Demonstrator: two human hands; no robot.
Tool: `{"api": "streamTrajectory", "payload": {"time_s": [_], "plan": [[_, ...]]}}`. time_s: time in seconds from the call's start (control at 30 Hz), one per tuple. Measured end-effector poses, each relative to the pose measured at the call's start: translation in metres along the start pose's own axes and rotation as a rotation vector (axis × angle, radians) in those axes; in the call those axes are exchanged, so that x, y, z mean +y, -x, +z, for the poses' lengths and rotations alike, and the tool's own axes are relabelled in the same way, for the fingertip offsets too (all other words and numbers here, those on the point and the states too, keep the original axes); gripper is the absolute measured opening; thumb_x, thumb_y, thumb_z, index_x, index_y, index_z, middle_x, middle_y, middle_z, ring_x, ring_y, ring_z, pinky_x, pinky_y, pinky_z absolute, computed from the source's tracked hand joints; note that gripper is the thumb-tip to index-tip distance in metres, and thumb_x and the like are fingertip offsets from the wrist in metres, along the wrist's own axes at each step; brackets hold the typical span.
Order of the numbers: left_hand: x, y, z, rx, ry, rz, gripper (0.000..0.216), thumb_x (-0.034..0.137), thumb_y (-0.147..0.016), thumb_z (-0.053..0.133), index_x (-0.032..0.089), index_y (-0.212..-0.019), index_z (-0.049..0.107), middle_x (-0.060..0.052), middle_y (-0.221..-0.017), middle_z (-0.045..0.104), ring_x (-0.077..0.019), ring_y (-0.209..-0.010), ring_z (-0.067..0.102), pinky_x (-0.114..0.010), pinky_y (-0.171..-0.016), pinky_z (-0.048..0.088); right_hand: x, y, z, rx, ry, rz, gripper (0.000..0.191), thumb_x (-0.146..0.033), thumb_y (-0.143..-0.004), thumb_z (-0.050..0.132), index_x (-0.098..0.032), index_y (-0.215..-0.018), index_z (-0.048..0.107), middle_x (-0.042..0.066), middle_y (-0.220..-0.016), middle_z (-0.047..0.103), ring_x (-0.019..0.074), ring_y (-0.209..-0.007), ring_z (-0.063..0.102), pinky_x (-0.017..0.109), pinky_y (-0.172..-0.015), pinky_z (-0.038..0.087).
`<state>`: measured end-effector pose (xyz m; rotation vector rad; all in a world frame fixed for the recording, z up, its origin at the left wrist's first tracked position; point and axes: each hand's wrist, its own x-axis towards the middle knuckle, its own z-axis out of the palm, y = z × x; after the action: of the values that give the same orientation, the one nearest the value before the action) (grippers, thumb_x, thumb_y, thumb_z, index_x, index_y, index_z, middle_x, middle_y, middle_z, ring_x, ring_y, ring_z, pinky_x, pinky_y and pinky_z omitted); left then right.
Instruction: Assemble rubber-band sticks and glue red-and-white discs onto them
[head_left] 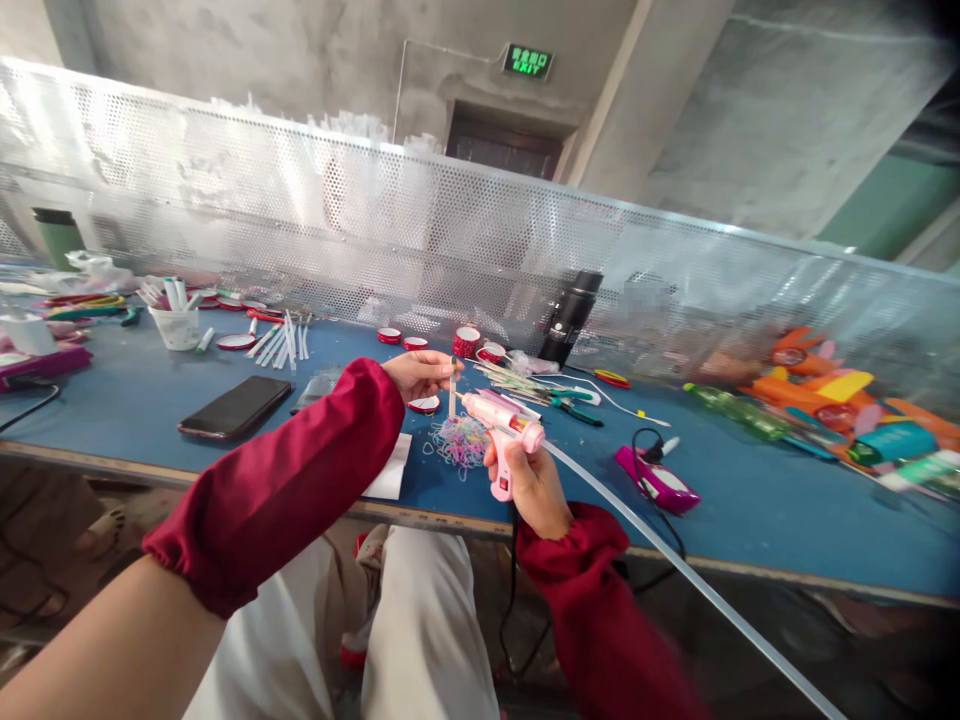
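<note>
My left hand pinches the top of a thin, pale flat stick and keeps it upright over the blue table. In my right hand is a pink glue gun, gripped by its handle, its nozzle pointing left and close to the stick. Whether the nozzle touches the stick I cannot tell. A long translucent glue stick runs out of the gun's back toward the lower right. Below the nozzle lies a pile of small multicoloured loops, with a white paper to its left.
A black phone and a white cup of markers stand left. Behind are red tape rolls, pliers and a black bottle. A purple power strip with cables lies right. A perforated metal screen borders the table.
</note>
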<state>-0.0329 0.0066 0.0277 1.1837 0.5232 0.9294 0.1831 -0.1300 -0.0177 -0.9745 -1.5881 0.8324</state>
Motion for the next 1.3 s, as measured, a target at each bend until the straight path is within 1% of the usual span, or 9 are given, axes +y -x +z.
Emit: {"api": "streamTrajectory", "payload": {"time_s": [0.23,0.37,0.5,0.87,1.3], "plan": [[0.0043,0.0043,0.0035,0.032,0.02,0.014,0.008,0.009,-0.079,0.072,0.01,-0.087,0.072,-0.003,-0.066,0.065,-0.0061,-0.054,0.062,-0.012,-0.048,0.047,0.0001,-0.0007,0.0007,-0.018,0.005,0.012,0.066,-0.081,-0.076,0.05,-0.015,-0.068,0.059,0.0,-0.052,0.053,0.008,-0.041,0.045,0.021,-0.039,0.036],[0.006,0.005,0.0022,0.044,0.057,0.046,0.007,0.008,-0.08,0.071,0.01,-0.087,0.071,-0.003,-0.074,0.067,-0.0057,-0.055,0.063,-0.011,-0.046,0.045,0.0016,-0.0007,0.0005,-0.028,0.016,0.023,0.067,-0.082,-0.076,0.049,-0.015,-0.068,0.06,0.0,-0.051,0.051,0.008,-0.04,0.044,0.022,-0.038,0.036],[0.0063,0.004,-0.0017,0.027,0.097,0.078,0.01,0.008,-0.08,0.07,0.011,-0.09,0.071,-0.003,-0.079,0.068,-0.0056,-0.057,0.063,-0.012,-0.047,0.047,0.0014,-0.0001,0.0001,-0.032,0.03,0.046,0.067,-0.081,-0.076,0.049,-0.015,-0.068,0.059,-0.001,-0.051,0.051,0.0079,-0.039,0.045,0.022,-0.038,0.037],[0.0063,0.0033,-0.0034,0.018,0.105,0.074,0.01,0.008,-0.082,0.068,0.012,-0.091,0.07,-0.004,-0.081,0.068,-0.0062,-0.059,0.064,-0.012,-0.048,0.047,0.0025,0.0006,-0.0008,-0.022,0.044,0.076,0.068,-0.083,-0.074,0.05,-0.016,-0.066,0.058,0.0,-0.051,0.05,0.0083,-0.041,0.046,0.021,-0.039,0.038],[0.0059,0.0043,-0.0024,0.041,0.07,0.059,0.013,0.009,-0.079,0.072,0.011,-0.092,0.071,-0.004,-0.082,0.068,-0.0061,-0.059,0.064,-0.013,-0.05,0.047,0.0033,0.0012,-0.0006,-0.013,0.046,0.054,0.066,-0.082,-0.074,0.051,-0.016,-0.064,0.057,0.0,-0.052,0.051,0.0092,-0.042,0.046,0.023,-0.039,0.039]]}}
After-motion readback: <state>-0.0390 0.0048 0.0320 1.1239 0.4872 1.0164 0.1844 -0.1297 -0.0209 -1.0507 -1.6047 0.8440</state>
